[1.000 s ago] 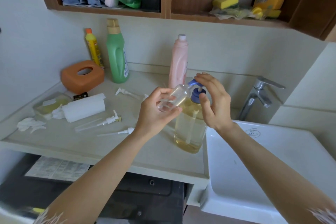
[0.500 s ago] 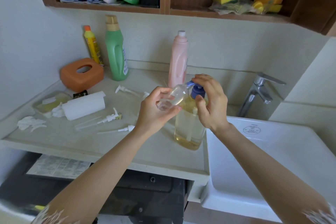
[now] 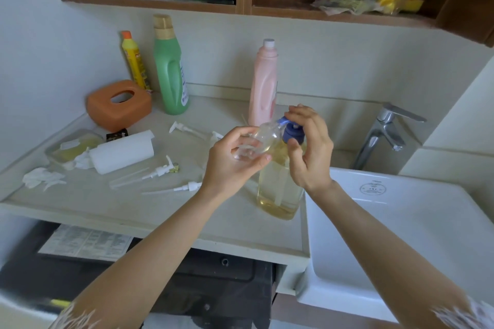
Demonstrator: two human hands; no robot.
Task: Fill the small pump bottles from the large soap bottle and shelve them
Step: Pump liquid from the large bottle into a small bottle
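Clear small bottle: tilted, mouth at blue pump, frame centre.
Left hand: grip wrapped around small bottle.
Right hand: fingers curled over pump of large soap bottle.

We've got both forearms reaching up and in from the bottom corners, wrists close together. Our left hand is curled, thumb on top, fingers wrapped underneath. Our right hand arches over, fingertips pointing down, thumb tucked inward toward the left.

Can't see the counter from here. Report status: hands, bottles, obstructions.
Left hand grips small clear bottle, tilted to the blue pump. Right hand on pump of large soap bottle. Loose pump heads lie clear.
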